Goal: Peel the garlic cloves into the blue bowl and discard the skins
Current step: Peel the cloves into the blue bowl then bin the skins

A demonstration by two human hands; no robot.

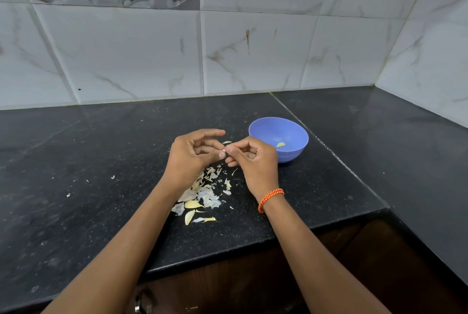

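My left hand [192, 152] and my right hand [250, 159] meet above the black counter, both pinching a small garlic clove [224, 149] between their fingertips. Most of the clove is hidden by the fingers. The blue bowl [293, 151] stands just right of my right hand, with one peeled clove [280, 145] lying inside it. A pile of pale garlic skins [205, 194] lies on the counter under and behind my hands. A few unpeeled-looking yellowish cloves [192, 204] sit at the near edge of that pile.
The black granite counter [76, 187] runs left and turns along the right wall; its front edge is close below the skins. White marble-look tiles [126, 55] back it. Small skin flecks [112, 177] lie scattered to the left. An orange bracelet [269, 199] is on my right wrist.
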